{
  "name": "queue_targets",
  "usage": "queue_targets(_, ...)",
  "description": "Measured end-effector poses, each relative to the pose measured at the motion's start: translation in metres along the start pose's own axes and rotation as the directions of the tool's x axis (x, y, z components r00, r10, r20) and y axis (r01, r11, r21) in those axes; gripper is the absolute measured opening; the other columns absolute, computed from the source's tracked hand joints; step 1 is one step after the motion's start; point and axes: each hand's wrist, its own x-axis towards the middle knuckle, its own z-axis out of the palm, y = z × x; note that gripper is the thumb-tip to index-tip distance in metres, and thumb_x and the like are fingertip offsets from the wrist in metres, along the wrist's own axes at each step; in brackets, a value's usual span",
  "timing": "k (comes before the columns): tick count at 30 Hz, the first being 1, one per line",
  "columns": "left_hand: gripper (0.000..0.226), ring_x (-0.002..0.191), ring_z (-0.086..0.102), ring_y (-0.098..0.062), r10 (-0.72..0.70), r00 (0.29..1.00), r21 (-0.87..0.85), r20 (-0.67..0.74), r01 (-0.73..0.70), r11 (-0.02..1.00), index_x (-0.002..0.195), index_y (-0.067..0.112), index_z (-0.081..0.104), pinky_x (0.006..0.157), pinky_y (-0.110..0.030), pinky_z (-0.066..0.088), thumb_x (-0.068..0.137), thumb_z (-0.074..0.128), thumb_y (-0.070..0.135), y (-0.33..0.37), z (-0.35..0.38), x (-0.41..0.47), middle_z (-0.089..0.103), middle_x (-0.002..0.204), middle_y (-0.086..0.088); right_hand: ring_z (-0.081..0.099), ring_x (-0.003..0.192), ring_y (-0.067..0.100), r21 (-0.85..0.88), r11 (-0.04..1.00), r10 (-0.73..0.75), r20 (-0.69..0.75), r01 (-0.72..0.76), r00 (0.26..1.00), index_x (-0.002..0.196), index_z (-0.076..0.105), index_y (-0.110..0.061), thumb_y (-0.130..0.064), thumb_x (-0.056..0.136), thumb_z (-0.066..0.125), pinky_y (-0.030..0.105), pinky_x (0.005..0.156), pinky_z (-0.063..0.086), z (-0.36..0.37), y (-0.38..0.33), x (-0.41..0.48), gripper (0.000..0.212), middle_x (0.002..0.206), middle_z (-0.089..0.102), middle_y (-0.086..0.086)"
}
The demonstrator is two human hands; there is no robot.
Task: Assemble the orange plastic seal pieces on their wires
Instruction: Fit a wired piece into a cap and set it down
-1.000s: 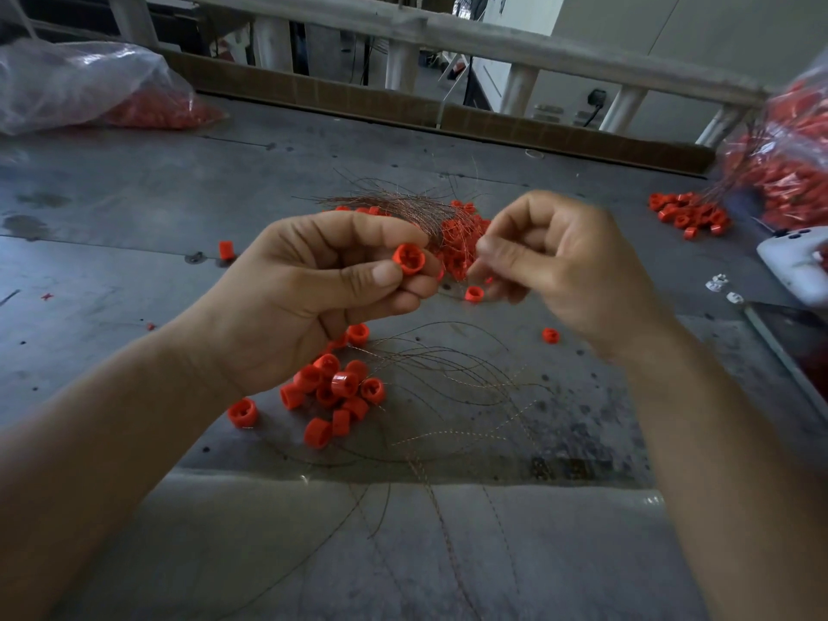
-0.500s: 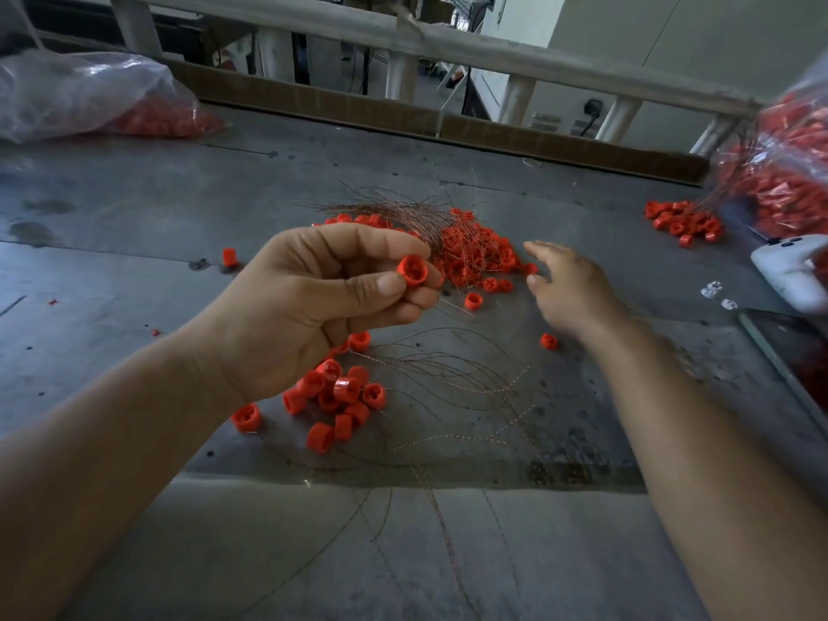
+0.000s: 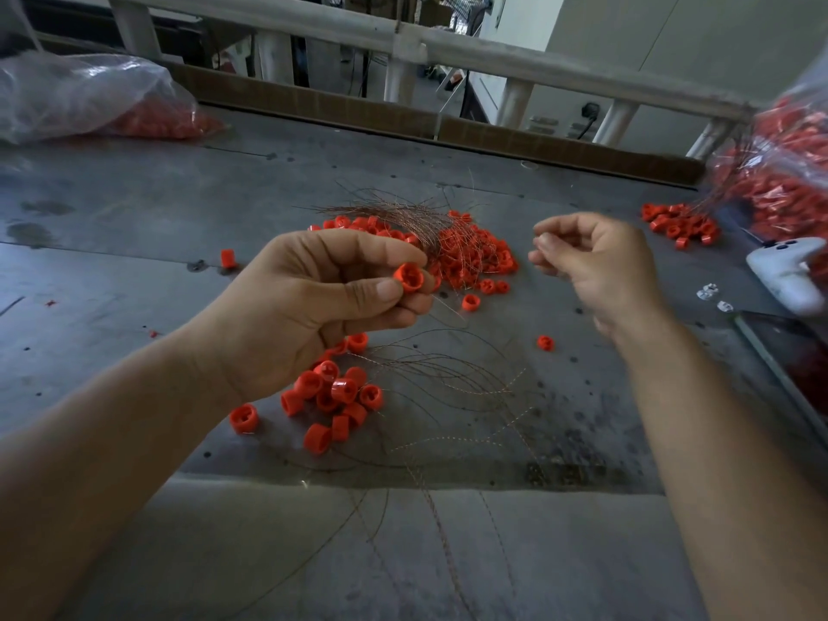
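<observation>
1. Left hand (image 3: 304,307) pinches an orange seal piece (image 3: 408,277) above the desk (image 3: 134,217).
2. Right hand (image 3: 600,266) hovers, fingers loosely curled; any grip unclear.
3. Wired seal pile (image 3: 466,257) lies behind; loose seals (image 3: 331,396) and wires (image 3: 448,374) below.

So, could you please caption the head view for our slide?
Left hand pinches an orange plastic seal ring while right hand hovers beside it.

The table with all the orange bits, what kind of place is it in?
Probably a small workshop: a worn grey table, loose heaps of orange seal pieces with thin wires, and plastic bags full of more.
</observation>
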Motion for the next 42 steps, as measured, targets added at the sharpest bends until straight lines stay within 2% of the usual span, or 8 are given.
queue_targets(6, 0.025, 0.071, 0.07, -0.014, -0.01, 1.0, 0.031, -0.011, 0.011, 0.999, 0.078, 0.012, 0.076, 0.061, -0.018, 0.054, 0.062, 0.059, 0.003, 0.0, 0.001, -0.001, 0.072, 0.076, -0.007, 0.064, 0.061, 0.009, 0.499, 0.832, 0.04, 0.379, -0.241, 0.924, 0.083, 0.065, -0.007, -0.008, 0.07, 0.061, 0.022, 0.062, 0.056, 0.018, -0.038, -0.031, 0.014, 0.065, 0.067, 0.0)
queue_targets(11, 0.026, 0.069, 0.07, -0.013, -0.014, 0.999, 0.052, -0.051, 0.016, 0.999, 0.079, 0.01, 0.075, 0.061, -0.018, 0.054, 0.062, 0.057, 0.001, 0.0, 0.002, 0.0, 0.072, 0.075, -0.007, 0.066, 0.06, 0.011, 0.535, 0.734, 0.082, 0.543, -0.419, 0.836, 0.086, 0.06, -0.003, -0.01, 0.067, 0.056, 0.023, 0.06, 0.056, 0.032, -0.045, -0.042, 0.021, 0.067, 0.068, 0.005)
queue_targets(19, 0.027, 0.069, 0.07, -0.014, -0.012, 0.997, 0.079, -0.081, 0.018, 0.997, 0.081, 0.01, 0.074, 0.06, -0.018, 0.054, 0.061, 0.058, 0.002, 0.0, 0.001, 0.001, 0.072, 0.075, -0.007, 0.067, 0.066, 0.009, 0.551, 0.731, 0.016, 0.576, -0.403, 0.818, 0.089, 0.063, -0.005, -0.008, 0.068, 0.056, 0.021, 0.062, 0.055, 0.033, -0.045, -0.047, 0.022, 0.072, 0.07, 0.004)
queue_targets(22, 0.025, 0.068, 0.07, -0.014, 0.0, 0.994, 0.086, -0.106, 0.009, 0.996, 0.081, 0.009, 0.073, 0.06, -0.018, 0.054, 0.061, 0.059, 0.002, 0.0, 0.001, 0.001, 0.071, 0.073, -0.008, 0.067, 0.066, 0.009, 0.53, 0.78, -0.008, 0.54, -0.332, 0.842, 0.089, 0.062, -0.007, -0.009, 0.066, 0.059, 0.021, 0.063, 0.055, 0.035, -0.044, -0.049, 0.023, 0.072, 0.07, 0.003)
queue_targets(26, 0.02, 0.068, 0.069, -0.014, 0.019, 0.99, 0.138, -0.141, 0.001, 0.99, 0.078, 0.008, 0.07, 0.059, -0.017, 0.053, 0.06, 0.06, 0.003, 0.0, 0.001, 0.001, 0.071, 0.072, -0.007, 0.066, 0.066, 0.006, 0.404, 0.915, -0.159, 0.386, -0.011, 0.909, 0.083, 0.065, -0.016, -0.017, 0.064, 0.064, 0.017, 0.065, 0.052, 0.042, -0.046, -0.057, 0.019, 0.068, 0.068, -0.007)
queue_targets(30, 0.02, 0.066, 0.07, -0.014, 0.024, 0.988, 0.168, -0.153, 0.002, 0.986, 0.07, 0.014, 0.074, 0.059, -0.017, 0.053, 0.056, 0.062, 0.006, -0.001, 0.003, 0.001, 0.072, 0.07, -0.007, 0.066, 0.07, 0.004, 0.327, 0.931, -0.267, 0.314, 0.161, 0.911, 0.082, 0.065, -0.023, -0.018, 0.065, 0.068, 0.013, 0.067, 0.05, 0.047, -0.048, -0.062, 0.019, 0.07, 0.067, -0.012)
queue_targets(35, 0.02, 0.065, 0.07, -0.014, 0.031, 0.98, 0.218, -0.195, 0.013, 0.976, 0.07, 0.017, 0.073, 0.059, -0.016, 0.053, 0.056, 0.062, 0.006, -0.002, 0.004, 0.002, 0.072, 0.069, -0.007, 0.067, 0.076, 0.002, 0.233, 0.943, -0.307, 0.344, 0.236, 0.887, 0.087, 0.064, -0.024, -0.002, 0.07, 0.07, 0.012, 0.068, 0.05, 0.047, -0.048, -0.064, 0.028, 0.082, 0.066, -0.011)
queue_targets(42, 0.025, 0.059, 0.068, -0.012, 0.028, 0.975, 0.232, -0.22, 0.025, 0.972, 0.079, 0.01, 0.066, 0.056, -0.014, 0.052, 0.054, 0.061, 0.007, 0.0, 0.007, 0.002, 0.071, 0.065, -0.005, 0.067, 0.075, 0.005, 0.172, 0.933, -0.354, 0.303, 0.315, 0.885, 0.087, 0.065, -0.022, -0.004, 0.07, 0.073, 0.015, 0.069, 0.051, 0.049, -0.046, -0.066, 0.026, 0.082, 0.067, -0.007)
